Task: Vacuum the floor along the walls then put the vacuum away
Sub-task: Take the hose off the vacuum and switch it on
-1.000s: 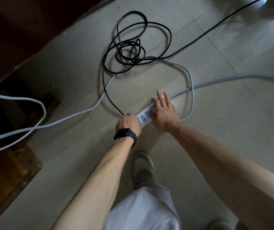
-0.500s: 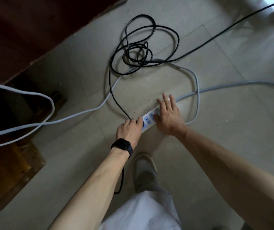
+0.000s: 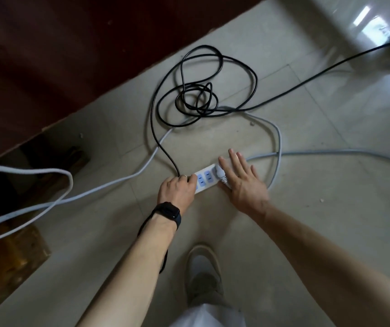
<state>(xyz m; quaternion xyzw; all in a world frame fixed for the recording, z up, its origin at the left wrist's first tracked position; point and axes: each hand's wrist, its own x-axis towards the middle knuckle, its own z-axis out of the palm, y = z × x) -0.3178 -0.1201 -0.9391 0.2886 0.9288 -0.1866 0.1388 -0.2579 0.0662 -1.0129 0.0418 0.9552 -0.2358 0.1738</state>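
Observation:
A white power strip [image 3: 205, 181] with blue sockets lies on the tiled floor in front of me. My left hand [image 3: 176, 191], with a black watch on its wrist, curls round the black plug at the strip's left end. The plug itself is hidden in my fingers. From there the black vacuum cord [image 3: 152, 119] runs up into a loose tangle [image 3: 197, 100] and off to the upper right. My right hand [image 3: 242, 184] lies flat with straight fingers on the strip's right end, next to a white plug [image 3: 220, 172]. The vacuum is out of sight.
A grey cable [image 3: 277, 140] loops behind the strip and runs off right; more grey cable [image 3: 47, 204] crosses the floor at left. Dark wooden furniture [image 3: 47, 55] fills the upper left, over a shadowed gap. My shoe [image 3: 203, 267] stands just below my hands.
My left hand has shifted its hold at the strip's left end, and a black loop now hangs under that forearm. My right hand stays flat on the strip.

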